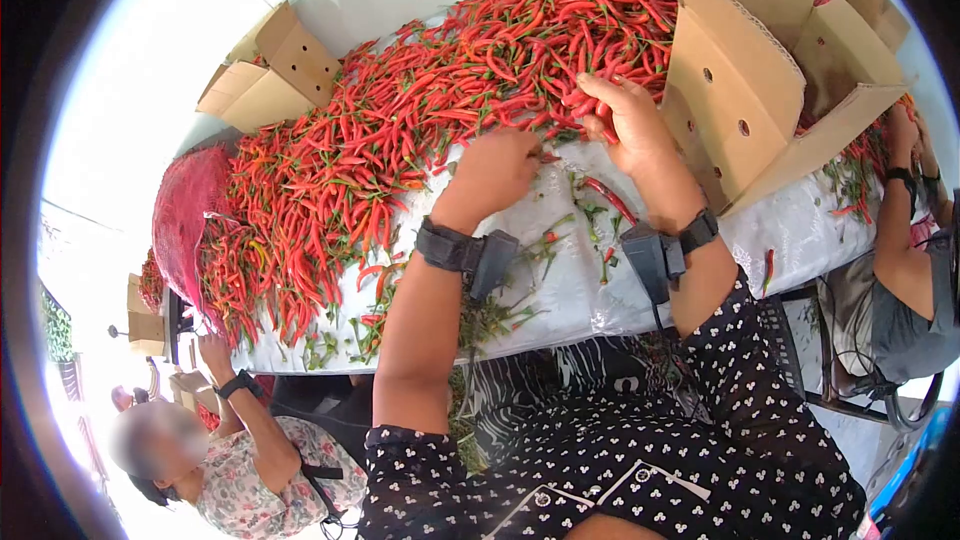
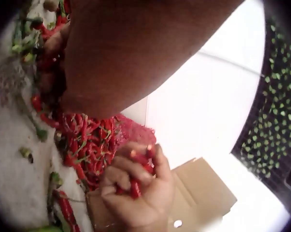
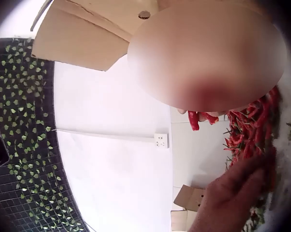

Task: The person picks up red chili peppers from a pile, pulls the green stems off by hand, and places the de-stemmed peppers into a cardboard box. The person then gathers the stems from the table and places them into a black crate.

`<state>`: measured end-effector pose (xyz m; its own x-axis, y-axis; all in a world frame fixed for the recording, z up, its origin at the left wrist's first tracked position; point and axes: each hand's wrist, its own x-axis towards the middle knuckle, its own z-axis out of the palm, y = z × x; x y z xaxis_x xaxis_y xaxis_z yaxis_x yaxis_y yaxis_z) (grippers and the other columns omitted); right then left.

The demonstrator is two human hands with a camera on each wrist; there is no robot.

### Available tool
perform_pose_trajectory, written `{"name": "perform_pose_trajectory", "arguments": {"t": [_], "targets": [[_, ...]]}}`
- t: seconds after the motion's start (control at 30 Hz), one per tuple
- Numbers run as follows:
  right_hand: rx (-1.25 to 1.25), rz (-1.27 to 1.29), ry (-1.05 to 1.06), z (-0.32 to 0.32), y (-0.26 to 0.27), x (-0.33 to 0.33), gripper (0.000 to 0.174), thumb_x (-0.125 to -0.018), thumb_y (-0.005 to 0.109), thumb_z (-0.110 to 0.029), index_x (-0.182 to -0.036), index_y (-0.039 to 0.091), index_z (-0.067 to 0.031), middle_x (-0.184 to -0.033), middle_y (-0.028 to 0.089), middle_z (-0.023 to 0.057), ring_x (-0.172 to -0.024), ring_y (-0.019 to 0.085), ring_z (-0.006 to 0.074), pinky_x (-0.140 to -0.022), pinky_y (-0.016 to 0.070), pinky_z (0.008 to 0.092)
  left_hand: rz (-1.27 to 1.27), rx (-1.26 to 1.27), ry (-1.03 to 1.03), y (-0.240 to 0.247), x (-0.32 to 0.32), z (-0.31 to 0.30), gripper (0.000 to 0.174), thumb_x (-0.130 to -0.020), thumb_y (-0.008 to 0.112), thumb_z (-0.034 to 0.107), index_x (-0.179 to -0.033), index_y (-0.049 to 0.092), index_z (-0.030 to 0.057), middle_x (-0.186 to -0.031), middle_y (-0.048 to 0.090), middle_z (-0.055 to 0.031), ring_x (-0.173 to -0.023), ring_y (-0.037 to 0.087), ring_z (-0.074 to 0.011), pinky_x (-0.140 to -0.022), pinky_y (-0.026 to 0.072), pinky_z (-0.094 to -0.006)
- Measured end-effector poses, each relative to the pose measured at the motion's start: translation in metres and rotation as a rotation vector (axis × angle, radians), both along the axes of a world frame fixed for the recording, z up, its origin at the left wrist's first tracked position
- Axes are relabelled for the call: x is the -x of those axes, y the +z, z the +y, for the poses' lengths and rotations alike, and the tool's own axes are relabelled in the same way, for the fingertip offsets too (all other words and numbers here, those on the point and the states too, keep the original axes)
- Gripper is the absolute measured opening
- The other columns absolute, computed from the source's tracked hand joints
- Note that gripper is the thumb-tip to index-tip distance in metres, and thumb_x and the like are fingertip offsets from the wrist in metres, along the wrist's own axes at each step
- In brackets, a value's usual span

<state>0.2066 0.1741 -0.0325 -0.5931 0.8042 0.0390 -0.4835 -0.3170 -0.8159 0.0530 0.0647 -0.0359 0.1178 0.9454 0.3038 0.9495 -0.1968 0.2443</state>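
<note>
Several red chili peppers point(image 2: 136, 188) are gripped in my right hand point(image 1: 640, 125), their ends showing between curled fingers. It is raised over the near edge of a big heap of red chilies point(image 1: 440, 90), beside a cardboard box. My left hand point(image 1: 495, 175) is lower and to the left, back uppermost, its fingers bent down among chilies at the heap's edge. Red shows right at its fingertips; I cannot tell whether they pinch a chili. Between my forearms, a loose red chili point(image 1: 609, 198) and green stem scraps point(image 1: 540, 245) lie on the pale table cover point(image 1: 590, 290).
An open cardboard box point(image 1: 735, 90) with round holes stands right of my right hand. Another box point(image 1: 285, 65) is behind the heap on the left, with a red mesh sack point(image 1: 185, 220) nearer. People sit to the left point(image 1: 285, 460) and right point(image 1: 910, 290).
</note>
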Motion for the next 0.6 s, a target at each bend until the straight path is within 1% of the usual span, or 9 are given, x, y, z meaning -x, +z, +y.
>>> {"name": "perform_pose_trajectory", "arguments": {"t": [0.07, 0.1, 0.13, 0.23, 0.33, 0.37, 0.47, 0.53, 0.6], "targets": [[0.006, -0.050, 0.014, -0.002, 0.000, 0.002, 0.015, -0.082, 0.062, -0.020, -0.082, 0.056, -0.0061, -0.066, 0.057, 0.0033, -0.040, 0.041, 0.0081, -0.036, 0.0282, 0.0210, -0.211, 0.074, 0.108, 0.003, 0.014, -0.003, 0.018, -0.074, 0.052, 0.010, -0.089, 0.060, 0.0031, -0.081, 0.060, -0.0171, -0.075, 0.057, -0.0385, -0.068, 0.0458, -0.0427], [0.012, -0.099, 0.021, -0.003, 0.000, 0.002, 0.015, -0.082, 0.061, -0.020, -0.083, 0.056, -0.0057, -0.068, 0.058, 0.0039, -0.040, 0.042, 0.0080, -0.036, 0.0290, 0.0210, -0.301, 0.037, 0.068, 0.008, 0.018, -0.006, 0.016, -0.079, 0.050, 0.008, -0.091, 0.058, 0.0006, -0.076, 0.062, -0.0141, -0.067, 0.059, -0.0300, -0.064, 0.0461, -0.0361], [0.011, -0.101, 0.025, -0.004, -0.001, 0.002, 0.015, -0.082, 0.061, -0.020, -0.083, 0.056, -0.0057, -0.068, 0.058, 0.0039, -0.040, 0.042, 0.0080, -0.036, 0.0290, 0.0210, -0.303, 0.035, 0.073, 0.008, 0.021, -0.005, 0.016, -0.079, 0.050, 0.008, -0.091, 0.058, 0.0006, -0.076, 0.062, -0.0141, -0.067, 0.059, -0.0300, -0.064, 0.0461, -0.0361], [-0.093, -0.170, 0.128, -0.008, 0.000, 0.002, 0.017, -0.080, 0.063, -0.020, -0.086, 0.057, -0.0051, -0.067, 0.057, 0.0037, -0.041, 0.043, 0.0076, -0.037, 0.0283, 0.0209, -1.064, 0.227, 0.069, 0.017, 0.023, -0.004, 0.015, -0.085, 0.044, 0.003, -0.097, 0.051, -0.0027, -0.073, 0.056, -0.0041, -0.064, 0.052, -0.0093, -0.059, 0.0435, -0.0238], [-0.117, -0.257, 0.113, -0.014, 0.001, 0.006, 0.016, -0.078, 0.065, -0.017, -0.085, 0.057, -0.0051, -0.066, 0.056, 0.0027, -0.041, 0.043, 0.0073, -0.037, 0.0281, 0.0210, -1.293, 0.183, 0.034, 0.016, 0.019, -0.001, 0.019, -0.084, 0.044, 0.003, -0.101, 0.049, -0.0015, -0.077, 0.057, -0.0054, -0.064, 0.053, -0.0117, -0.059, 0.0444, -0.0250], [-0.122, -0.252, 0.067, -0.017, 0.002, 0.007, 0.014, -0.074, 0.066, -0.012, -0.079, 0.058, -0.0022, -0.061, 0.057, 0.0034, -0.042, 0.042, 0.0059, -0.037, 0.0257, 0.0198, -1.297, 0.180, 0.035, 0.015, 0.017, -0.001, 0.019, -0.084, 0.044, 0.003, -0.101, 0.049, -0.0015, -0.077, 0.057, -0.0054, -0.064, 0.053, -0.0117, -0.059, 0.0444, -0.0250], [-0.192, -0.299, 0.098, -0.016, -0.007, 0.011, 0.015, -0.073, 0.067, -0.012, -0.080, 0.059, -0.0026, -0.062, 0.055, 0.0018, -0.042, 0.042, 0.0055, -0.038, 0.0264, 0.0195, -1.456, 0.201, -0.048, 0.012, 0.017, 0.001, 0.020, -0.084, 0.043, 0.003, -0.102, 0.048, -0.0009, -0.081, 0.057, -0.0069, -0.065, 0.053, -0.0122, -0.059, 0.0451, -0.0250], [-0.195, -0.291, 0.097, -0.021, -0.004, 0.013, 0.015, -0.073, 0.067, -0.012, -0.081, 0.058, -0.0031, -0.062, 0.055, 0.0012, -0.043, 0.042, 0.0053, -0.038, 0.0268, 0.0197, -1.298, 0.310, -0.132, 0.012, 0.017, 0.001, 0.021, -0.084, 0.044, 0.005, -0.103, 0.048, -0.0006, -0.082, 0.058, -0.0067, -0.068, 0.056, -0.0129, -0.060, 0.0461, -0.0250], [-0.198, -0.281, 0.096, -0.023, -0.002, 0.014, 0.015, -0.073, 0.067, -0.012, -0.082, 0.058, -0.0036, -0.063, 0.054, 0.0005, -0.044, 0.042, 0.0052, -0.039, 0.0271, 0.0199, -1.284, 0.300, -0.088, 0.016, 0.012, -0.003, 0.023, -0.083, 0.045, 0.005, -0.105, 0.049, -0.0008, -0.082, 0.059, -0.0060, -0.070, 0.057, -0.0129, -0.059, 0.0464, -0.0249]]}}
